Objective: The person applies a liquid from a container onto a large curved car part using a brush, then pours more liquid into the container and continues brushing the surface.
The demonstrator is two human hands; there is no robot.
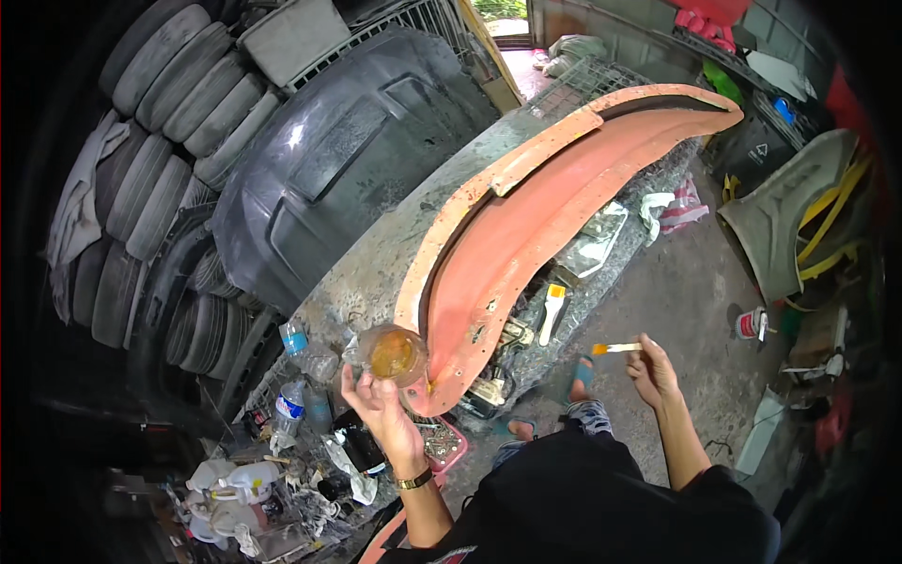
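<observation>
My left hand [381,404], with a watch on its wrist, grips a translucent cup [395,355] of amber-brown material, held over the near end of a long curved salmon-coloured car panel [517,226]. My right hand [655,371] holds a small brush [613,349] by its pale handle, its orange tip pointing left, out beyond the bench's right side. The panel lies on a stained, plastic-covered bench [357,263]. A second white-handled brush [552,315] lies beside the panel, near a clear tray [594,240]. Plastic bottles [289,406] stand near my left hand.
Stacked tyres [174,85] and a dark bonnet [348,141] are on the left. A grey fender [770,207], a bin [761,141] and a paint can [750,324] sit on the right. Jugs [244,479] clutter the lower left. A doorway [512,33] shows at the back.
</observation>
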